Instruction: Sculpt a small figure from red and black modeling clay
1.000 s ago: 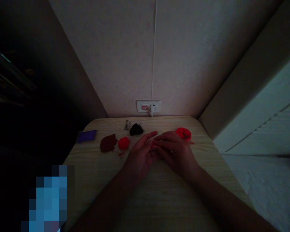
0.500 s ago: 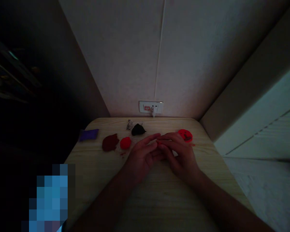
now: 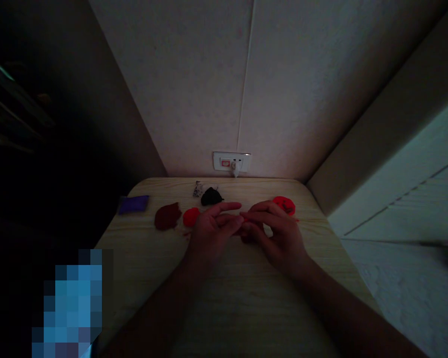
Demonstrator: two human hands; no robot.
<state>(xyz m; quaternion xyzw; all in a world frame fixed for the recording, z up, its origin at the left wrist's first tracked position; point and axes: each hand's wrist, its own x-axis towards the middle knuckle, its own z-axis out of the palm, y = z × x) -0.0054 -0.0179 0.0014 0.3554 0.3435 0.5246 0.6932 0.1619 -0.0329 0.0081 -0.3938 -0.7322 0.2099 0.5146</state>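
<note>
My left hand (image 3: 212, 229) and my right hand (image 3: 280, 236) meet over the middle of the table, fingertips closed together. Between them is a small piece of red modelling clay (image 3: 245, 218), mostly covered by the fingers. The left thumb and a finger press on it from one side, the right thumb and fingers from the other, while the left index finger is stretched out above. Just left of my left hand lies a red clay lump (image 3: 190, 217), partly hidden. A flat red clay disc (image 3: 284, 205) with dark marks lies behind my right hand.
On the pale wooden table (image 3: 231, 308) are a dark reddish-brown clay piece (image 3: 167, 217), a black clay lump (image 3: 211, 197), and a purple packet (image 3: 133, 204) at the left edge. A socket with a plug (image 3: 232, 162) sits on the wall behind. Light is dim.
My left index finger has lifted and straightened away from the thumb. The left hand has turned and shifted slightly left; the right hand stays at the red clay. The view has moved slightly.
</note>
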